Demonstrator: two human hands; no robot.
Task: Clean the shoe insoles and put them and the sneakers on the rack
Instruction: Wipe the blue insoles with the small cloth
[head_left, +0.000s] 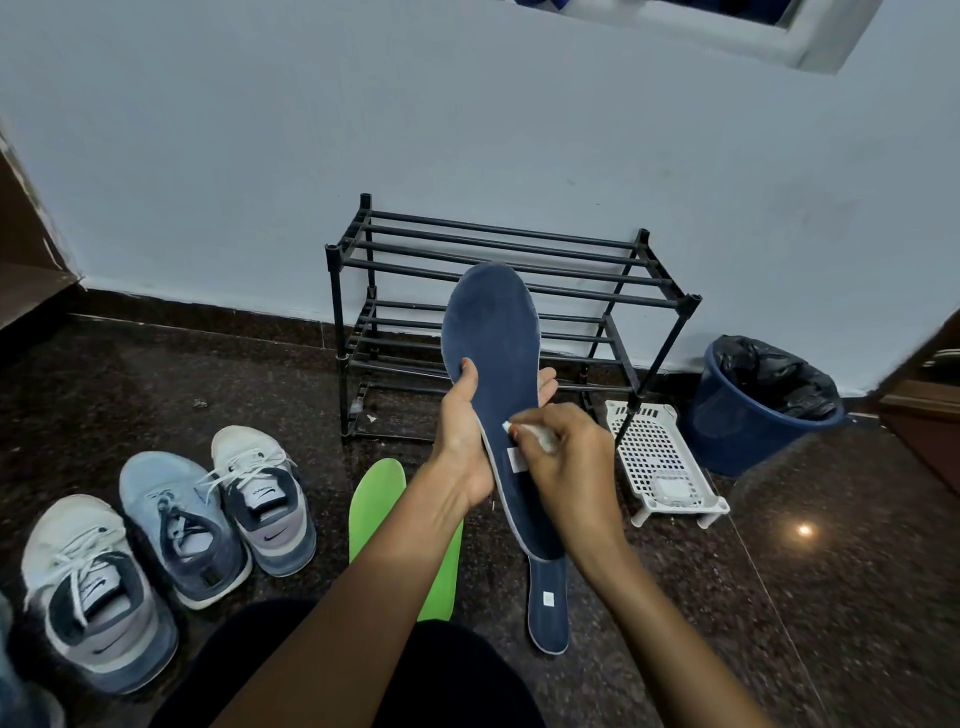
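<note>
Dark speckled floor (831, 597), pale wall (260, 156) behind, empty black rack (519, 244) against it. The left hand (462, 441) held a dark-blue insole (493, 332) upright in front of the rack, toe end up, thumb across the face and fingers curled round the back at mid-length. The right hand (571, 462) had its fingers bunched, pinching a small white wipe (540, 434) against the lower half of that insole, just above a small white label.

A second blue insole (548, 608) and a green insole (379, 504) lay flat on the floor below the hands. Three sneakers (176, 525) stood to the left, well apart from the rack. A blue bin (727, 415) and a white tray (660, 457) sat right of the rack.

Risks, judged:
- The insole looked thin and bendy, with only a mid-length grip. Hard rubbing could fold it or twist it out of the left hand and drop it on the floor.
- The wipe was a small wad, so it could slip from the pinch.
- Rubbing close to the label could lift it.
- The rack shelves were bars with gaps, so an insole laid along them could fall through.
- Cleaned and uncleaned insoles lay close together, so one could be missed.
</note>
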